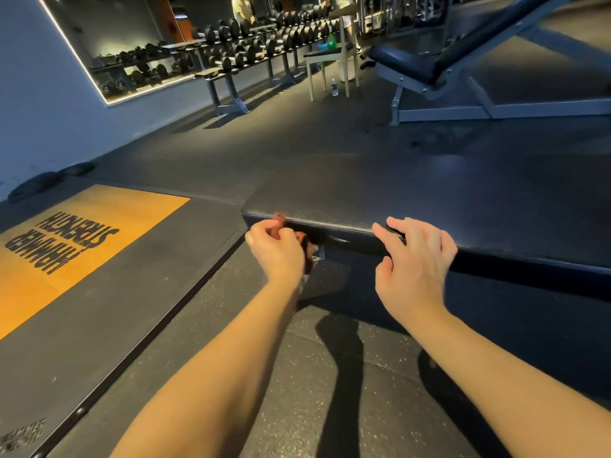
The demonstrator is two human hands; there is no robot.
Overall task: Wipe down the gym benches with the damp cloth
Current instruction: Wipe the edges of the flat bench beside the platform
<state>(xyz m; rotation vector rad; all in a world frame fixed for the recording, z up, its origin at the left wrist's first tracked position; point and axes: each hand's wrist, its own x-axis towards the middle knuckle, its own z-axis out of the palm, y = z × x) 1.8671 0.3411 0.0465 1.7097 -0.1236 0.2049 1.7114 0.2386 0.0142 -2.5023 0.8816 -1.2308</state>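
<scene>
Cloth [305, 246], dark, bunched in left grip [276, 252], held against near side edge of bench [429, 200], seemingly to wipe it; right grip [415, 256] relaxed open, fingertips on padded edge, likely steadying.

1 head-worn camera looks forward and down, close above the bench [429, 200].
</scene>
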